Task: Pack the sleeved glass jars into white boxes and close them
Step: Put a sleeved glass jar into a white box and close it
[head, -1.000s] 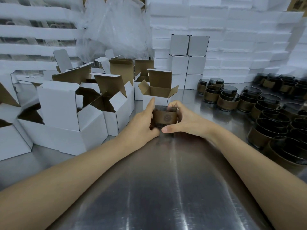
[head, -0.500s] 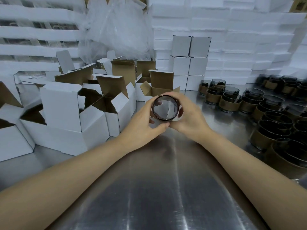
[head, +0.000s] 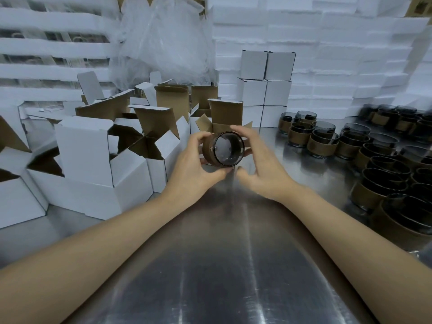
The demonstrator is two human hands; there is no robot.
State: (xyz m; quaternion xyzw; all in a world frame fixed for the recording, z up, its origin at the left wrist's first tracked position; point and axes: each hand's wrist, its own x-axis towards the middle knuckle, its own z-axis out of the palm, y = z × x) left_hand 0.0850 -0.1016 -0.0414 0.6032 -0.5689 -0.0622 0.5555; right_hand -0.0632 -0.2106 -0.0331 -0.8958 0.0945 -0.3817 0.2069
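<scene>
A glass jar (head: 225,149) in a brown sleeve is held above the steel table (head: 222,265), tipped on its side with one round end facing me. My left hand (head: 194,169) grips it by the sleeve, thumb below and fingers over the top. My right hand (head: 261,164) hovers at the jar's right side, blurred, fingers loosely curved, thumb clear of the glass. Just behind the jar stands an open white box (head: 225,112) with its brown-lined lid flap upright; my hands hide its body.
Several sleeved jars (head: 374,160) crowd the table's right side. Open white boxes (head: 93,160) fill the left. Closed white boxes (head: 266,83) are stacked at the back against white foam slabs, next to a plastic bag (head: 163,43).
The jar came off the table and was tipped on its side between both hands. Since then my right hand has loosened and drawn slightly off, leaving the left hand holding the jar.
</scene>
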